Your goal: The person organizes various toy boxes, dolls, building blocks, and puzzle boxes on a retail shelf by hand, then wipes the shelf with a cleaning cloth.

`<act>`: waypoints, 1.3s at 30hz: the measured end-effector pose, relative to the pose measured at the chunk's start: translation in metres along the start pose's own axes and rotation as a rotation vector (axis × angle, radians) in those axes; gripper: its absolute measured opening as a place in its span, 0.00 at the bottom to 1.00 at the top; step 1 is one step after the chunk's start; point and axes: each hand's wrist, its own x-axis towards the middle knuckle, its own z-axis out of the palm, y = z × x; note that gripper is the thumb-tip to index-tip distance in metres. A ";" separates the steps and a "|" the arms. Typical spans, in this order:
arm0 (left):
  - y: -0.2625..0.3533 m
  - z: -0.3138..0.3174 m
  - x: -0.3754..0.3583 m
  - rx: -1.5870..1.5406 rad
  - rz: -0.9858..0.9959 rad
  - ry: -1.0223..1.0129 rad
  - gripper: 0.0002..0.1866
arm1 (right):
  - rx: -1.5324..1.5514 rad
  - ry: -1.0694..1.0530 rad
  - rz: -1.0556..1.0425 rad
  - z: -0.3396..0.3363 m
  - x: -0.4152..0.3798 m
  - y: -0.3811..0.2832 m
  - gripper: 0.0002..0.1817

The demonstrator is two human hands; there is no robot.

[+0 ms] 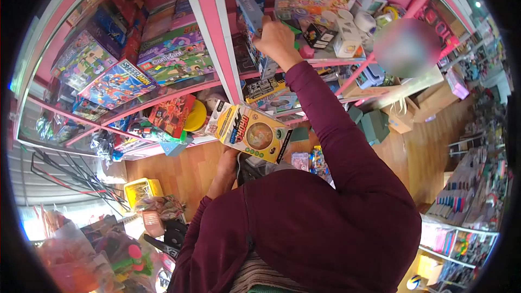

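Observation:
My left hand (227, 169) holds a yellow and white toy box (255, 133) from below, in front of the shelves. The box is tilted and has a round picture on its front; my fingers are mostly hidden beneath it. My right hand (275, 42) reaches up to the shelf and grips the side of a tall, narrow blue box (251, 19) standing beside the white post. Just right of that hand is a small black box (319, 36), with a white box (347, 38) farther right.
Colourful building-toy boxes (176, 59) fill the pink shelf (163, 93) on the left. A white post (213, 32) divides the shelves. On the wooden floor (190, 165) stand a yellow basket (142, 190) and cardboard boxes (404, 115). Bagged toys (119, 252) lie lower left.

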 end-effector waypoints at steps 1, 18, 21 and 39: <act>-0.001 -0.003 -0.001 -0.004 -0.025 0.012 0.18 | 0.007 0.011 -0.029 -0.003 -0.010 0.000 0.23; -0.087 -0.036 -0.004 0.084 -0.359 -0.156 0.17 | 0.209 0.026 0.664 -0.076 -0.382 0.134 0.29; -0.119 -0.058 0.010 0.152 -0.461 -0.137 0.17 | 0.096 0.058 0.752 -0.075 -0.429 0.156 0.28; -0.452 -0.268 0.149 0.936 -0.610 -0.051 0.17 | 0.042 -0.082 0.656 0.199 -0.605 0.264 0.32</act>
